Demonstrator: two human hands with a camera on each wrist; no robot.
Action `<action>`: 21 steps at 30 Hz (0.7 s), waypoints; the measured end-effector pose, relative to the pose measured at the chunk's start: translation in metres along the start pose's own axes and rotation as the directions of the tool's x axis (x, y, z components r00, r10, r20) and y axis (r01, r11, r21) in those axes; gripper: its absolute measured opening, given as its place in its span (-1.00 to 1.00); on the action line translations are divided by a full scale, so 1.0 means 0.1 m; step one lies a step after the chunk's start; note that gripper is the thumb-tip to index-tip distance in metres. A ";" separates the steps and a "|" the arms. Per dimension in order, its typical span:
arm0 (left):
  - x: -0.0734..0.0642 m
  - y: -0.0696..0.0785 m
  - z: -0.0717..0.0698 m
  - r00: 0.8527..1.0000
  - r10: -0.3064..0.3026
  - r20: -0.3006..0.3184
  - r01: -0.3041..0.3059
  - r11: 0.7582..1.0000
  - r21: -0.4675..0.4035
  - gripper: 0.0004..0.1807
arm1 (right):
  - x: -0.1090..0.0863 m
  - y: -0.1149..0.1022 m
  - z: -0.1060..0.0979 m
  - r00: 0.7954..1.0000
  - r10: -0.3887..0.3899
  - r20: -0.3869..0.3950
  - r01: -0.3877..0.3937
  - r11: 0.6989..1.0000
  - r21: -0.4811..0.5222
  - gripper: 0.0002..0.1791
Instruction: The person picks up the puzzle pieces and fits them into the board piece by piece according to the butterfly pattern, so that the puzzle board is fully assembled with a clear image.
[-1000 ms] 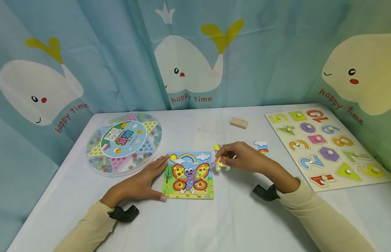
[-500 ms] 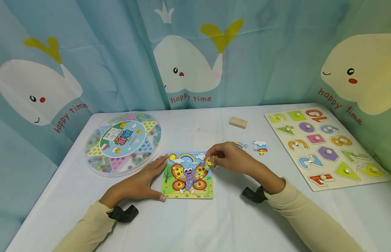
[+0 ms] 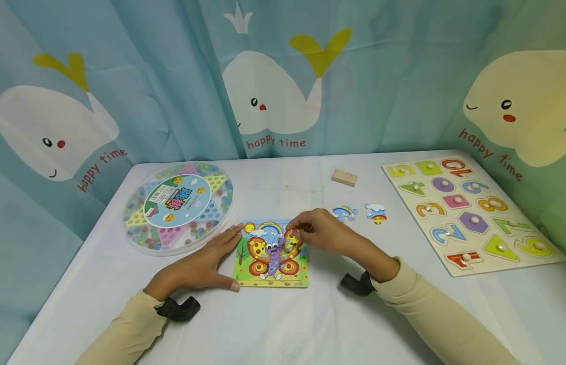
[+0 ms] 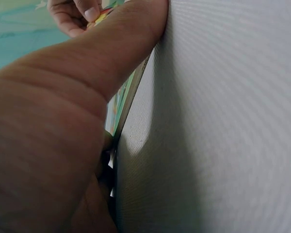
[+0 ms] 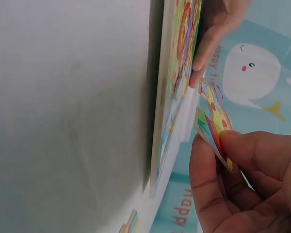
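Holds a puzzle piece (image 5: 216, 116) tilted over the upper right part of the butterfly board (image 3: 270, 284), apart from its surface. Pinches that piece between thumb and curled fingers of the right hand (image 3: 326, 230). Rests the left hand (image 3: 203, 263) along the board's left edge, with fingers stretched straight and unclenched and with thumb at the lower left corner. Has on the white table (image 3: 274, 329), just beyond the right hand, a rainbow piece (image 3: 343, 213) and a cloud piece (image 3: 376, 211). Includes, farther out, a wooden block (image 3: 344, 177), a round marble game (image 3: 178, 201) at left, a number board (image 3: 448, 216) at right and a whale-patterned curtain (image 3: 388, 91) behind.
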State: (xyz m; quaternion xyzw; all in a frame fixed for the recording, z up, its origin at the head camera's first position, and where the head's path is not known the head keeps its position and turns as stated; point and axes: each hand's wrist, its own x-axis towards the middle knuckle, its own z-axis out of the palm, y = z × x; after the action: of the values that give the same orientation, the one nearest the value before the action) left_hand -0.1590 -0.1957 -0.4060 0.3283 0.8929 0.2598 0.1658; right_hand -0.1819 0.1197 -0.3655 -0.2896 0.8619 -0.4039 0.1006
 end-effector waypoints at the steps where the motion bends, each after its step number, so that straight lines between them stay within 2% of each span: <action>1: 0.00 0.00 0.00 1.000 0.000 0.000 0.000 1.000 0.001 0.31 | 0.00 -0.01 0.01 1.000 -0.004 0.003 0.004 1.000 0.004 -0.80; 12: 0.00 0.01 0.00 1.000 0.007 -0.001 -0.007 1.000 0.005 0.31 | 0.01 -0.01 0.11 0.999 0.006 0.046 -0.007 1.000 0.018 -0.82; 21: -0.01 0.01 -0.01 1.000 0.018 -0.004 -0.018 1.000 0.009 0.30 | 0.01 -0.02 0.14 0.997 0.002 0.074 0.002 0.998 -0.057 -0.84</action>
State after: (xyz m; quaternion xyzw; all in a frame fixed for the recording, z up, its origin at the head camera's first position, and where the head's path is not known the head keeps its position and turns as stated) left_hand -0.1586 -0.1958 -0.4044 0.3364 0.8914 0.2579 0.1602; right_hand -0.1766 0.1092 -0.3730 -0.3070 0.8689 -0.3680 0.1242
